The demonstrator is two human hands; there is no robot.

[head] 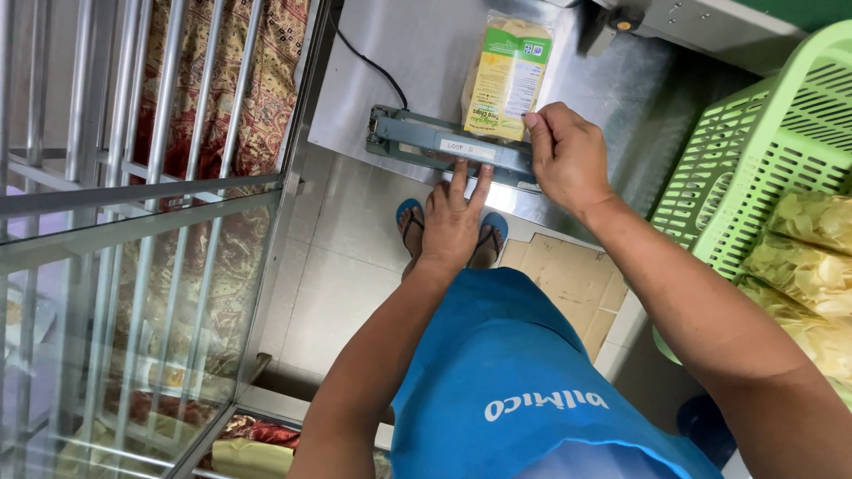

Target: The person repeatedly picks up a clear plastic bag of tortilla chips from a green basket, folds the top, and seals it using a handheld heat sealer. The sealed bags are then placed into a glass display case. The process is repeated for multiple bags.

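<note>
A grey heat sealer (426,142) lies on a steel table (417,53), its arm pressed down. My left hand (453,217) rests flat on the front of the arm, fingers pushing on it. A clear bag of yellow chips with a green-and-yellow label (506,75) lies behind the sealer, its open end under the bar. My right hand (566,155) pinches the bag's near right corner at the sealer's end.
A green slatted plastic basket (754,151) with several filled chip bags (812,266) stands at the right. A metal rack with glass panels (133,222) is on the left. A black cord (368,58) runs over the table. Cardboard (568,275) lies on the tiled floor.
</note>
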